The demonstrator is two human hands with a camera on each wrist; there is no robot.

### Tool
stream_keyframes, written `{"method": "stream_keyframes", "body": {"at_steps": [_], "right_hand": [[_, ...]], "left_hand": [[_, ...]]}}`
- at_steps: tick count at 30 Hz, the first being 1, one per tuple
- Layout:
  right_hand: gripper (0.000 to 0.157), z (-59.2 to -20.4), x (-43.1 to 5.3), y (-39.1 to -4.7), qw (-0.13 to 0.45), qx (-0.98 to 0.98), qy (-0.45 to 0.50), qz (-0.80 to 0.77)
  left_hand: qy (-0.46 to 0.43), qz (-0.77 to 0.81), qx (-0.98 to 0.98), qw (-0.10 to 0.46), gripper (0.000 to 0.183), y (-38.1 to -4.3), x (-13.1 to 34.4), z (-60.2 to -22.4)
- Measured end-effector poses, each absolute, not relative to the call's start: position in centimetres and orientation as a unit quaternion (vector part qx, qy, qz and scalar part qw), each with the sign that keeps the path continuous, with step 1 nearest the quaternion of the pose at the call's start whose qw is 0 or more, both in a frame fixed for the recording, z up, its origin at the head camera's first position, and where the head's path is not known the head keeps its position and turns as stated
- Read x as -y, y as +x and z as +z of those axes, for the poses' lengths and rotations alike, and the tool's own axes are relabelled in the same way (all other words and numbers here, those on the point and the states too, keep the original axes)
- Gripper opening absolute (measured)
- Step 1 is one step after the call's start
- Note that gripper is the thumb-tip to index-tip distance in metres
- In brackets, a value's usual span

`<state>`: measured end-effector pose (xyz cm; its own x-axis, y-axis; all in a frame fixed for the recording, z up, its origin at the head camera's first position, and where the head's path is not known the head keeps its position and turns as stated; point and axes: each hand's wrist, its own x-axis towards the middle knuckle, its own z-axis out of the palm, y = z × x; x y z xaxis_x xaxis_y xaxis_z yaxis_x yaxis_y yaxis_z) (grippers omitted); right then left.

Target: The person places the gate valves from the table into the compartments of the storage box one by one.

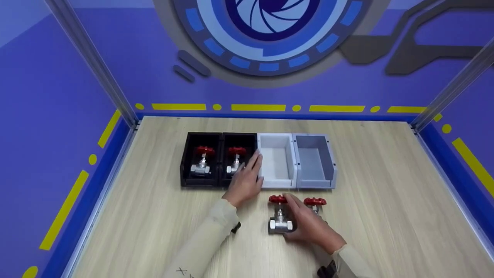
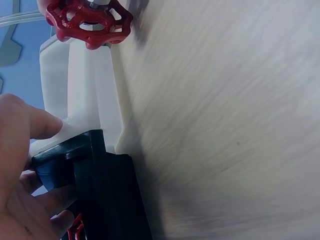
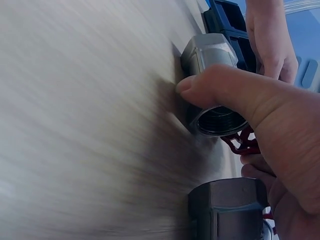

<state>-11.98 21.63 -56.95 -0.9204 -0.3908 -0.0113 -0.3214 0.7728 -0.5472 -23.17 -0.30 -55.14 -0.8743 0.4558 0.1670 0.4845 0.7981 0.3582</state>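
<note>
My right hand grips a metal valve with a red handwheel, held upright in front of the bins. In the right wrist view, the thumb lies across this valve's metal body, whose threaded opening shows. A second valve stands just right of that hand, which partly hides it. My left hand rests over the wall between the second black bin and the white bin, thumb on the white side, loosely bent fingers on the black side. Beside those fingers sits a valve in that black bin.
Another valve sits in the leftmost black bin. A grey bin ends the row at the right, beside the white one. The wooden tabletop is bordered by blue panels at the back and both sides.
</note>
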Motion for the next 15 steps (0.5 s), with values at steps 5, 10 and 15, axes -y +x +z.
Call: {"method": "stream_keyframes", "body": {"at_steps": [5, 10, 15], "right_hand": [[0.116, -56.94, -21.57, -12.04, 0.053, -0.940, -0.196, -0.275], [0.116, -57.03, -21.58, -12.12, 0.050, -0.939, -0.199, -0.274], [0.115, -56.99, -21.60, -12.22, 0.052, -0.940, -0.198, -0.274]], "left_hand": [[-0.253, -0.189, 0.948, 0.042, 0.068, -23.30, 0.30, -55.08], [-0.253, -0.180, 0.950, 0.040, 0.068, -23.24, 0.23, -54.99], [-0.249, -0.177, 0.951, 0.033, 0.069, -23.20, 0.19, -55.05]]}}
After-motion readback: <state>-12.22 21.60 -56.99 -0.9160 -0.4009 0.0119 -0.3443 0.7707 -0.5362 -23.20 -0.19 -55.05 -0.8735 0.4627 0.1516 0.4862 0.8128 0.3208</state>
